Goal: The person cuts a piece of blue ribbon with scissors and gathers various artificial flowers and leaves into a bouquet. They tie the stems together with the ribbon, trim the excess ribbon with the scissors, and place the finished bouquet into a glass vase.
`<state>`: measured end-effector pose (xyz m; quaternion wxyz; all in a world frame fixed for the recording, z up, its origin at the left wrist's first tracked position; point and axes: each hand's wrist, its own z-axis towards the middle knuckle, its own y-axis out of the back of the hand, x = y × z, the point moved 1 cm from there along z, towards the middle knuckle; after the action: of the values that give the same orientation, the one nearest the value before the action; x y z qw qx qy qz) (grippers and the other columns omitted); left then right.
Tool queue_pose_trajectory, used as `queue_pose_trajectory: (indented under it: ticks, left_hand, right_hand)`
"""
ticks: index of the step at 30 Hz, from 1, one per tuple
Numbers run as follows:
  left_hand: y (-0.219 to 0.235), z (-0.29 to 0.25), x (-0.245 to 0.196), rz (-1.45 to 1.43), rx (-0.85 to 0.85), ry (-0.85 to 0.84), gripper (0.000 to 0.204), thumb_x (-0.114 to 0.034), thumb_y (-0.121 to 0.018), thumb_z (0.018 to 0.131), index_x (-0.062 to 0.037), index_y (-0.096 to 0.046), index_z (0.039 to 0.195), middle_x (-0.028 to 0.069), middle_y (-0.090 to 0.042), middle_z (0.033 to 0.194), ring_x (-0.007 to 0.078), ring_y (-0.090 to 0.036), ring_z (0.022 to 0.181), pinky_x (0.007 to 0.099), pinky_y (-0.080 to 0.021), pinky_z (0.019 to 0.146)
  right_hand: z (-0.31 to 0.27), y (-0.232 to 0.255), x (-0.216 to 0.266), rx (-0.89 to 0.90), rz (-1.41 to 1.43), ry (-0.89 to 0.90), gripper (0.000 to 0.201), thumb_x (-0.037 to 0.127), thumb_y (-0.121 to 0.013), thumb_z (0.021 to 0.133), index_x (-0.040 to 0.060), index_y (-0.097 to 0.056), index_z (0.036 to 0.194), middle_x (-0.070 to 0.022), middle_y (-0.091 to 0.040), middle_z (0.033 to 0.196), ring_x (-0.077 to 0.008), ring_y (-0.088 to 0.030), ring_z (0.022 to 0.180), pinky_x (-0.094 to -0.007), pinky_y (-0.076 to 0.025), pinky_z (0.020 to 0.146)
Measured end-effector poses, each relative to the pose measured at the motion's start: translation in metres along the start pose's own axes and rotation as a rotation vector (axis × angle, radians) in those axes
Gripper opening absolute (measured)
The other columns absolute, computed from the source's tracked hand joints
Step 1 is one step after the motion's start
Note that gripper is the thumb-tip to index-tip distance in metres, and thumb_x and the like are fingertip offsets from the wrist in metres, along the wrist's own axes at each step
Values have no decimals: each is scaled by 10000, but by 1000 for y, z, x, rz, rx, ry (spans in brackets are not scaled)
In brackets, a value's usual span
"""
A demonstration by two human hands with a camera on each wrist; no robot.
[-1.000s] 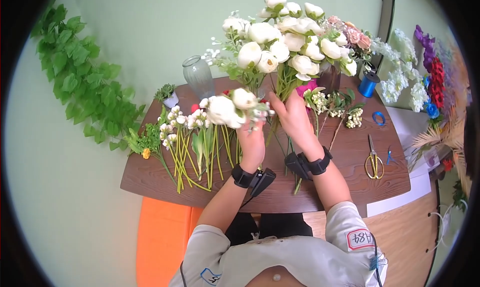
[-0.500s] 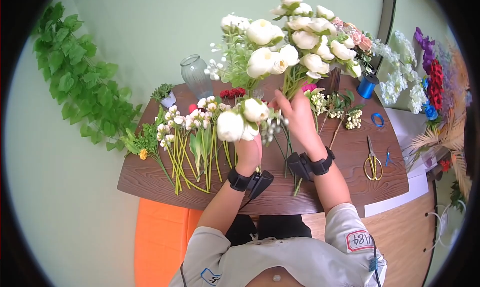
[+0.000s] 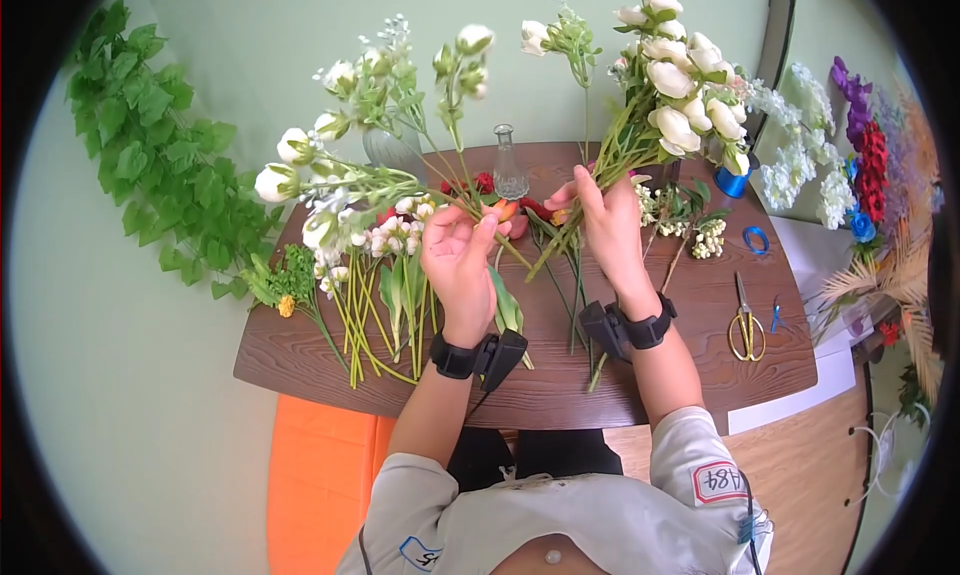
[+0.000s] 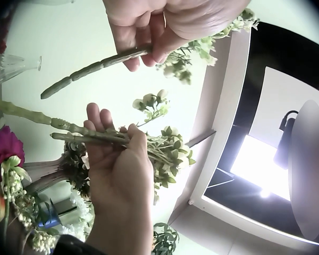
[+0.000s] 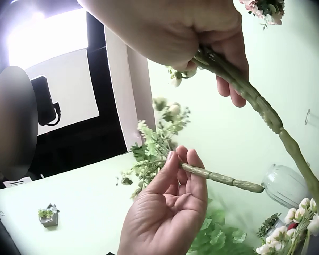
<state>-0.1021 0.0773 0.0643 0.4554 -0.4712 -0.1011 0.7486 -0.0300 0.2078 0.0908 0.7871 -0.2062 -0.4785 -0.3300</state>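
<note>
My left hand (image 3: 460, 270) pinches the thick green stem of a branching white flower spray (image 3: 276, 183), whose blooms fan out to the left and up. In the right wrist view its jointed stem (image 5: 220, 178) sticks out past the fingertips. My right hand (image 3: 614, 230) grips the gathered stems of a white ranunculus-like bunch (image 3: 672, 79), heads upright and leaning right. One thinner white-flowered stem (image 3: 582, 70) rises apart from that bunch at the right hand. Both hands are raised over the table, their stem ends close together in the head view.
White-budded stems (image 3: 358, 325) lie on the wooden table (image 3: 680, 365) at left. A small glass bottle (image 3: 508, 165) and a ribbed glass vase (image 5: 283, 186) stand at the back. Gold-handled scissors (image 3: 746, 325), blue ribbon spool (image 3: 733, 183) and berry sprigs (image 3: 708, 237) are at right.
My left hand has moved left and turned palm up, swinging the white spray leftward, away from the bunch. The right hand's bunch has tilted to the right.
</note>
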Motion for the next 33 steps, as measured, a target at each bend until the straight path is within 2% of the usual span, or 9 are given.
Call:
queue_pose_trajectory:
  ticks: [7, 10, 11, 13, 16, 17, 18, 27, 33]
  left_hand:
    - [-9, -6, 21, 154, 65, -171, 254, 84, -520, 752, 6, -422, 974, 68, -520, 877, 217, -565, 865, 298, -483, 677]
    - [-10, -13, 18, 697, 49, -185, 249, 45, -569, 731, -6, -468, 953, 53, -544, 829, 128, -564, 757, 242, -460, 680]
    - [-13, -16, 19, 338, -22, 52, 279, 49, -589, 706, 9, -470, 956, 64, -552, 848, 120, -553, 709, 227, -458, 686]
    - [-10, -13, 23, 472, 73, -113, 277, 70, -559, 724, 42, -455, 979, 90, -553, 909, 145, -557, 787, 245, -462, 737]
    - [3, -12, 35, 597, 59, -98, 255, 89, -525, 743, 67, -448, 986, 127, -541, 978, 166, -541, 888, 257, -443, 804]
    - [-13, -13, 21, 236, 48, -1, 248, 99, -499, 758, 81, -446, 999, 158, -519, 1034, 182, -514, 962, 265, -420, 841]
    - [-12, -13, 20, 290, 34, -16, 250, 98, -504, 756, 84, -446, 999, 161, -520, 1028, 184, -517, 958, 267, -420, 841]
    - [2, -24, 35, 554, -68, -155, 281, 70, -546, 744, 97, -457, 1010, 155, -531, 995, 180, -534, 922, 264, -424, 824]
    - [16, -28, 44, 686, 106, -94, 235, -37, -549, 787, 32, -501, 1006, 75, -556, 976, 127, -541, 834, 238, -429, 732]
  right_hand:
    - [-9, -13, 1, 186, -15, 51, 177, 128, -448, 840, -38, -500, 810, -73, -592, 670, -128, -562, 578, -232, -447, 509]
    - [-11, -13, 3, 211, -149, 305, 220, 130, -534, 771, -61, -439, 825, -164, -554, 658, -255, -556, 579, -327, -425, 521]
    - [-12, -12, 1, 221, -60, 336, 243, 143, -542, 760, -78, -455, 809, -219, -540, 681, -350, -534, 651, -359, -425, 586]
    - [-13, -9, -15, 147, -542, 569, 264, 158, -547, 754, -95, -478, 784, -260, -525, 714, -400, -505, 719, -385, -410, 616]
    - [-7, -8, -2, 303, -326, 342, 273, 177, -559, 750, -91, -506, 747, -231, -515, 643, -341, -495, 587, -369, -388, 533]
    - [-8, -9, 6, 387, -204, 176, 278, 185, -563, 752, -88, -511, 728, -220, -508, 610, -322, -482, 538, -364, -377, 506]
    - [-5, -8, -4, 421, -325, 147, 287, 201, -569, 756, -77, -515, 717, -198, -488, 549, -290, -452, 477, -350, -362, 476]
    - [-10, -14, 6, 363, -326, 157, 370, 244, -611, 732, -88, -472, 645, -218, -457, 536, -322, -443, 483, -365, -357, 478]
    - [-5, -13, -16, 308, -306, 376, 443, 285, -646, 695, -87, -434, 581, -216, -424, 505, -324, -422, 462, -373, -343, 462]
